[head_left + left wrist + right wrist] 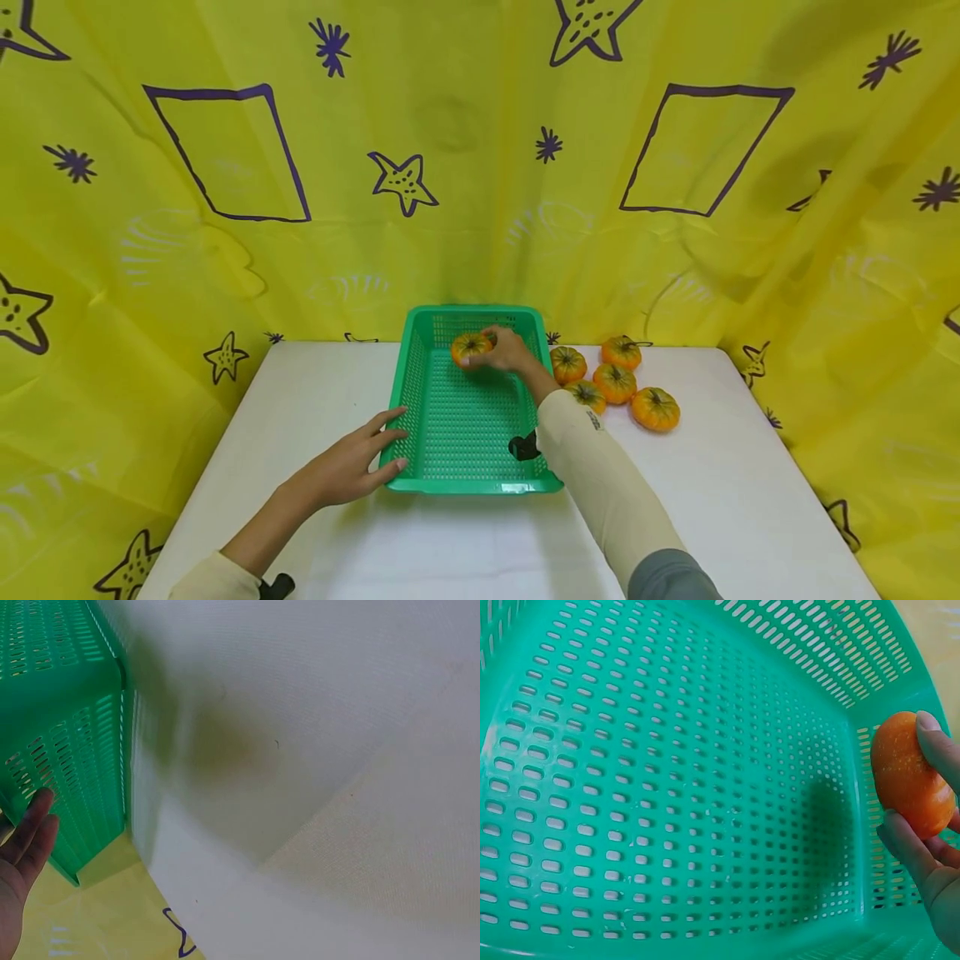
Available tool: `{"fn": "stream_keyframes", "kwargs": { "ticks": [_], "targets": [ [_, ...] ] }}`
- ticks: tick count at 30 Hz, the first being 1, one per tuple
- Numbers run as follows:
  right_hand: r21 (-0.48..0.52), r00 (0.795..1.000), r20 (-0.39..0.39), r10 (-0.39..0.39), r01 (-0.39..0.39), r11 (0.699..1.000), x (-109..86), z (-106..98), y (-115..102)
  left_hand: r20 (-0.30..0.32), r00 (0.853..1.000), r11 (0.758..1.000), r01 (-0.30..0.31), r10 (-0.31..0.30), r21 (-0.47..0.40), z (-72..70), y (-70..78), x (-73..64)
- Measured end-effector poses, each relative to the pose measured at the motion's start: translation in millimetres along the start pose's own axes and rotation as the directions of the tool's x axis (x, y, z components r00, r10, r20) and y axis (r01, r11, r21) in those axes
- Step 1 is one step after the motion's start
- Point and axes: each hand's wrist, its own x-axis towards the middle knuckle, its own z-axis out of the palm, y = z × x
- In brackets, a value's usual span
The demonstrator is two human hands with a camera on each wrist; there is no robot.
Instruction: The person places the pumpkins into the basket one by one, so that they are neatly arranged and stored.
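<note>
left hand (354, 463): fingers spread, near straight, not wrapped on anything; tips at the left rim of the green basket (472, 433) toward its front corner, look to be touching. forearm comes in from lower left over the white table (330, 379).

basket reads as thin perforated plastic: light, a bit flexy, likely slides if bumped. rim is the spot to steady it.

orange pumpkin (467, 347) is inside the basket near the back wall; shadow in right wrist view suggests it's off the floor. probably light, firm, smooth, maybe slick; low crush risk. take it across the rounded sides.

right hand (506, 350) pinches it that way, thumb opposite fingers, from its right. cream sleeve (600, 475) reaches over the right rim.

five more pumpkins (615, 383) on the table, right of basket.
</note>
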Motion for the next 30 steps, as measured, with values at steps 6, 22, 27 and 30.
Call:
{"fn": "stream_keyframes", "kwargs": {
  "ticks": [6, 22, 27, 30],
  "targets": [
    [0.032, 0.999, 0.024, 0.021, -0.022, 0.999, 0.3, 4.9, 3.9, 0.007, 1.000, 1.000, -0.003, 0.003, 0.005, 0.6, -0.5, -0.8],
    [0.075, 0.996, 0.083, -0.020, 0.014, 0.997, 10.1, 18.9, 0.9, 0.011, 1.000, 1.000, 0.002, -0.002, 0.001, -2.3, 0.0, 0.9],
    [0.096, 0.997, 0.078, -0.003, -0.004, 0.995, 11.1, 26.7, 1.6, 0.016, 1.000, 1.000, 0.006, -0.006, -0.007, -3.0, 2.4, -0.1],
    [0.086, 0.998, 0.064, -0.004, -0.002, 0.996, 12.0, 30.5, 2.2, 0.018, 1.000, 1.000, 0.007, -0.007, -0.007, -3.4, 3.9, 0.3]
  ]
}}
